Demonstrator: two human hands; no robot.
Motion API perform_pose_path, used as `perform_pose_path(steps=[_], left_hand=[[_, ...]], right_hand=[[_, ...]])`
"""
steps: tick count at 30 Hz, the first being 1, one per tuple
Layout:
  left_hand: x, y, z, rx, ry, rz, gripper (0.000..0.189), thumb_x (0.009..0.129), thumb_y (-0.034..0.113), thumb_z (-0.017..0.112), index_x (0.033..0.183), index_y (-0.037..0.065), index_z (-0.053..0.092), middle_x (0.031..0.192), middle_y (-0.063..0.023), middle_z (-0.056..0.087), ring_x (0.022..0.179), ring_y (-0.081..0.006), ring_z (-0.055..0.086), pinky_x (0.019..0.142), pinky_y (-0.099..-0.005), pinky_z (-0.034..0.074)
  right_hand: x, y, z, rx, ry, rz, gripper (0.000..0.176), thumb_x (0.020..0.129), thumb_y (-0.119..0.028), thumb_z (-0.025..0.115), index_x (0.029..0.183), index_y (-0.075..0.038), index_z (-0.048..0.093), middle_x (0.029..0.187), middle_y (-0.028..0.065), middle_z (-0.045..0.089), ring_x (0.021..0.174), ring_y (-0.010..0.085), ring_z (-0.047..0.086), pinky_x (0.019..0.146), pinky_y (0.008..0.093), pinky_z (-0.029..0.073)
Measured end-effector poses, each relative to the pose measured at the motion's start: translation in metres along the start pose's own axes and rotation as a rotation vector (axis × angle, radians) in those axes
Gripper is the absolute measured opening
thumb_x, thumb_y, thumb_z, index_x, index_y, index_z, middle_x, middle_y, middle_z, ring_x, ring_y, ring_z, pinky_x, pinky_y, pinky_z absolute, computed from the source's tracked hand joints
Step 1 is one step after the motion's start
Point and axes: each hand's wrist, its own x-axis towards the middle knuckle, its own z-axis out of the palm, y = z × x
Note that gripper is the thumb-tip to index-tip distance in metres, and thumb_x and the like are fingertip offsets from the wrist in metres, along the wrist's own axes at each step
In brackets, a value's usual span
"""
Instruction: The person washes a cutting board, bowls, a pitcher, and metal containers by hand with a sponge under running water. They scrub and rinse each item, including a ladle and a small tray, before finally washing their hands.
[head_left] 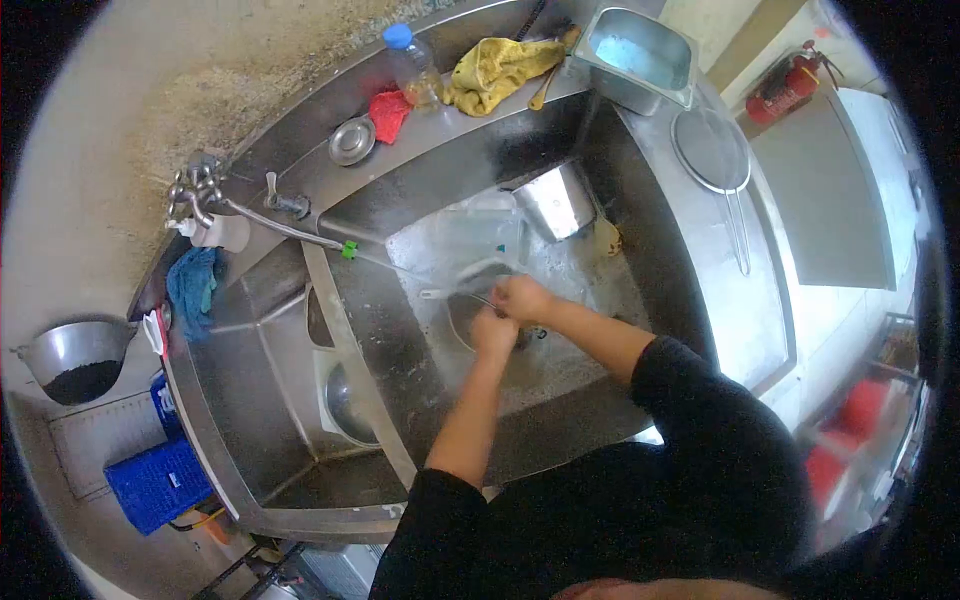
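Note:
Both hands meet over the right sink basin [410, 330]. My left hand [493, 330] is closed, touching my right hand [522, 299], whose fingers are also closed. Between them is a thin dark handle-like piece, too small to name. A stream of water runs from the faucet spout [290, 230] with a green band [349, 250] toward the hands. Beneath them, a round clear item [462, 318] is blurred. Farther back in the basin are a clear plastic container [470, 232], a steel pot [555, 203] and a ladle-like utensil [607, 238].
Behind the basin stand a bottle [417, 75], yellow cloth [500, 72], red cloth [389, 116] and small steel dish [352, 141]. A steel tray [640, 60] and strainer [711, 150] sit at right. The left basin holds a bowl [350, 403].

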Motion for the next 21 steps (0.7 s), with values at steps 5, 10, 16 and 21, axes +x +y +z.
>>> perform_pose_path(steps=[5, 10, 16, 21], left_hand=[[0.012, -0.022, -0.002, -0.022, -0.221, -0.039, 0.04, 0.066, 0.031, 0.066, 0.087, -0.002, 0.06, 0.083, -0.0201, 0.062, 0.077, -0.0337, 0.061, 0.068, -0.0385, 0.046], [0.011, -0.031, 0.003, -0.166, -0.216, -0.005, 0.039, 0.065, 0.033, 0.067, 0.095, 0.009, 0.062, 0.087, -0.0175, 0.062, 0.081, -0.0348, 0.059, 0.071, -0.0395, 0.046], [0.006, -0.028, -0.016, -0.037, -0.351, 0.061, 0.039, 0.066, 0.03, 0.066, 0.099, 0.009, 0.06, 0.089, -0.015, 0.062, 0.082, -0.0339, 0.059, 0.071, -0.0394, 0.046], [0.002, -0.032, -0.003, 0.048, -0.187, 0.013, 0.036, 0.069, 0.029, 0.061, 0.088, -0.002, 0.059, 0.083, -0.023, 0.06, 0.08, -0.0378, 0.058, 0.07, -0.0423, 0.045]], right_hand=[[0.0, -0.003, -0.004, 0.022, -0.031, -0.005, 0.022, 0.069, -0.023, 0.057, 0.081, -0.005, 0.06, 0.074, 0.018, 0.06, 0.071, 0.0352, 0.058, 0.065, 0.0425, 0.046], [-0.002, -0.013, -0.006, 0.04, -0.116, -0.019, 0.023, 0.067, -0.024, 0.06, 0.079, -0.005, 0.06, 0.075, 0.0184, 0.06, 0.073, 0.0351, 0.058, 0.066, 0.042, 0.046], [0.0, -0.003, -0.007, 0.17, -0.081, -0.03, 0.018, 0.066, -0.021, 0.06, 0.078, -0.007, 0.061, 0.074, 0.0168, 0.061, 0.071, 0.0328, 0.059, 0.065, 0.0407, 0.046], [0.001, -0.005, -0.004, 0.024, -0.172, -0.016, 0.019, 0.062, -0.021, 0.062, 0.073, -0.006, 0.062, 0.07, 0.0151, 0.061, 0.067, 0.0301, 0.06, 0.061, 0.0374, 0.047]])
